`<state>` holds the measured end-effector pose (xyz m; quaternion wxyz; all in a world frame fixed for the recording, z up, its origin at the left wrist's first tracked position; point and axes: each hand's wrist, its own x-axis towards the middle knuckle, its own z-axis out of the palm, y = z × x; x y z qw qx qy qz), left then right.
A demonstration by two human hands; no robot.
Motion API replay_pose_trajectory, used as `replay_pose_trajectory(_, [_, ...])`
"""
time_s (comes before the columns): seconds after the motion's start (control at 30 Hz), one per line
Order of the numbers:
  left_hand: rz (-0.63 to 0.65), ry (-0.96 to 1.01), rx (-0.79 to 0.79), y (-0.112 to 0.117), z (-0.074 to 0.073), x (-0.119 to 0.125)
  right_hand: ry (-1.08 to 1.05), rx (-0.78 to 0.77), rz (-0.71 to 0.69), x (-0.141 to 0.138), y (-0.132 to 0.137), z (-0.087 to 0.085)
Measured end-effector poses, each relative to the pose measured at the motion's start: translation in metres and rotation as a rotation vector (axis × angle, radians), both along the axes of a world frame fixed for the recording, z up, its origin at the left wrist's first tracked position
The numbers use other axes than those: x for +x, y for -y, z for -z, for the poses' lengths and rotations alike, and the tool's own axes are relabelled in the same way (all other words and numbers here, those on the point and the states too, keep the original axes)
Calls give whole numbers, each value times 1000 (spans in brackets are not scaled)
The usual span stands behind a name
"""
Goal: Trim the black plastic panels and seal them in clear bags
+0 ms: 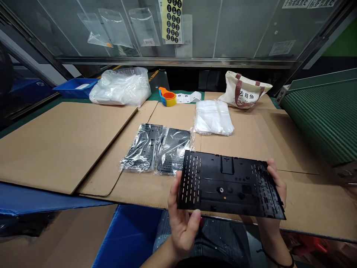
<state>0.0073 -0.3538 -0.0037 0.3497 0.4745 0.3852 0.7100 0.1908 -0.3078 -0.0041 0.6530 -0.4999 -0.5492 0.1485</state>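
**Left hand:** the left hand (181,223) rises palm-inward from the lower edge of the view, its fingers (174,197) closed on the near left edge of the panel, gripping it.

**Right hand:** the right hand (275,193) comes up behind the far end, its fingers (275,175) curled around the right edge, also gripping.

**Panel:** a black plastic panel (231,186) sits tilted between the fingers of both hands, with rows of narrow slots at each end and a metal-ringed hole near the middle.

**Nearby:** just beyond the left fingers lie two black panels in clear plastic bags (156,149). Farther ahead of the fingers sits a stack of white plastic bags (213,117).

**Surface:** brown cardboard sheets (61,145) cover the table beneath and ahead of the fingers.

**Room:** well ahead of the fingers stand a blue plastic tray (75,87), a canvas tote bag (242,91) and a glass partition (223,29). A green conveyor belt (326,119) runs to the right of the fingers.
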Motion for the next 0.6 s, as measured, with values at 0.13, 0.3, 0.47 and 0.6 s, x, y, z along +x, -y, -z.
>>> replay_pose_trajectory(0.13, [2, -38, 46, -2, -1, -1, -28, -38, -49, 2, -1, 1])
replay_pose_trajectory(0.3, [-10, -73, 65, -4, -2, -1, 39, -99, -53, 4, -1, 2])
replay_pose_trajectory(0.47, [-23, -104, 93, -4, -3, -1, 45, -118, -65, 5, -4, 6])
replay_pose_trajectory(0.6, [-12, -117, 95, -4, -4, -1, 16, -149, -82, 5, -4, 13])
